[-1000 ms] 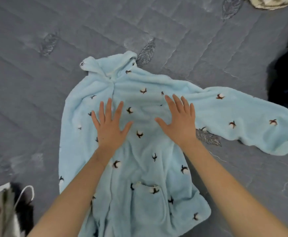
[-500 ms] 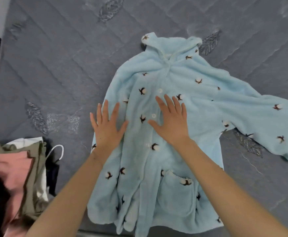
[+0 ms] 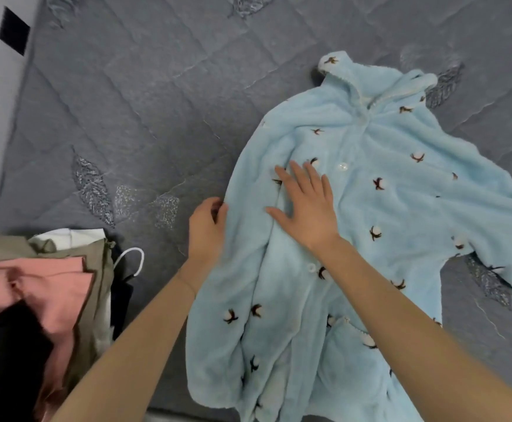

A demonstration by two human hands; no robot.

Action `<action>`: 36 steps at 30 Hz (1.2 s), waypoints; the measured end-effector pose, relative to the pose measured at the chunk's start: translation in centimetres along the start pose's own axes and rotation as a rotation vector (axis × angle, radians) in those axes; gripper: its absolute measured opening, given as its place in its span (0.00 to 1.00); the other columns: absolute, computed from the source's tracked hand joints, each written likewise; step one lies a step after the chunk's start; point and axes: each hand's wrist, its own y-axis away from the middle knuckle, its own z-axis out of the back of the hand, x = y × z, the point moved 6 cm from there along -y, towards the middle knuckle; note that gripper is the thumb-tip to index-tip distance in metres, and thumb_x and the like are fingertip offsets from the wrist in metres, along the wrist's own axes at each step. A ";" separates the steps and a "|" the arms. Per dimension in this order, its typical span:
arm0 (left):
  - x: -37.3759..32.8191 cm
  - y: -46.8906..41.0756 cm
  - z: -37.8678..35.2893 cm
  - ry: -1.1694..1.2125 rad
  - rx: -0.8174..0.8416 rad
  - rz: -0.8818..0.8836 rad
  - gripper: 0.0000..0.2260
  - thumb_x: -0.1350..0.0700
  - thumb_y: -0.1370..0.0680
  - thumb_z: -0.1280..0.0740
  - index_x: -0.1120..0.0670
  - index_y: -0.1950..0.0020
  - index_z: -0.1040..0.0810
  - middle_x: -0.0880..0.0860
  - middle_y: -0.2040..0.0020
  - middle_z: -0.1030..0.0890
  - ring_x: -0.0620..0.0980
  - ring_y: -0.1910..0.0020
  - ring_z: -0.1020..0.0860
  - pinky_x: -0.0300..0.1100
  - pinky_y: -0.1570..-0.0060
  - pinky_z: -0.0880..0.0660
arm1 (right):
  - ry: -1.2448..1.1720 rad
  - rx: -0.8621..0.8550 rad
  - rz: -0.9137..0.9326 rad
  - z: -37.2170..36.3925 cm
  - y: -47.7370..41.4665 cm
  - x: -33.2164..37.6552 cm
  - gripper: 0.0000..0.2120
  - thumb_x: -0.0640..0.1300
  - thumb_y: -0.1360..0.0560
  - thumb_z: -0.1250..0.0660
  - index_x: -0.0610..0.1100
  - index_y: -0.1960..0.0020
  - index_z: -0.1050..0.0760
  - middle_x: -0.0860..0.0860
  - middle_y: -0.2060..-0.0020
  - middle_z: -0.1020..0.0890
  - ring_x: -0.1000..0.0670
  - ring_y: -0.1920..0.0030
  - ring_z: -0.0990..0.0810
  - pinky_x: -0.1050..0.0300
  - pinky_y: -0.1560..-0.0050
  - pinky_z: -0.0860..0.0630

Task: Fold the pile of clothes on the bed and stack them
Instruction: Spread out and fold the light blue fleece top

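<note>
Left of the left hand [image 3: 207,229], a stack of clothes [image 3: 50,284] sits at the near edge of the grey quilted bed [image 3: 126,117]. Its pink, olive, white and black layers are blurred and cut off by the frame, so single garments cannot be told apart. A white cord loop [image 3: 132,260] pokes out beside it. The left hand curls its fingers round the left edge of the fleece robe [image 3: 385,214], fingertips hidden by the cloth. Just right of it, the right hand [image 3: 306,208] lies flat on the robe's chest, fingers straight and spread, grasping nothing. The robe is pale blue and fluffy, dotted with small brown-and-white cotton sprigs. It is buttoned down the front and spread face up on the bed, hood away from the hands. Right of the right hand, its one visible sleeve runs out of frame. The forearms cover part of the hem and pocket.
</note>
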 end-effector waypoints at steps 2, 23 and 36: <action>0.2 -0.5 0.0 0.044 0.039 0.060 0.03 0.58 0.21 0.34 0.56 0.54 0.23 0.45 0.62 0.23 0.45 0.61 0.25 0.28 0.61 0.29 | -0.007 0.039 0.054 -0.3 -1.1 1.5 0.33 0.57 0.23 0.35 0.51 0.22 0.43 0.50 0.22 0.43 0.45 0.22 0.51 0.45 0.24 0.56; -4.2 -8.8 10.2 -0.123 -0.002 -0.293 0.07 0.52 0.18 0.38 0.55 0.51 0.26 0.46 0.67 0.28 0.47 0.66 0.29 0.45 0.63 0.32 | -0.054 0.126 0.071 -2.6 -11.1 12.0 0.24 0.45 0.20 0.39 0.49 0.25 0.37 0.49 0.26 0.36 0.47 0.23 0.46 0.46 0.24 0.55; 2.8 -8.7 11.2 0.072 0.204 0.040 0.17 0.52 0.19 0.36 0.52 0.65 0.38 0.48 0.67 0.35 0.44 0.68 0.35 0.34 0.66 0.35 | -0.080 0.199 0.090 -4.6 -11.6 13.8 0.16 0.49 0.22 0.35 0.48 0.36 0.25 0.50 0.38 0.23 0.48 0.29 0.34 0.46 0.25 0.57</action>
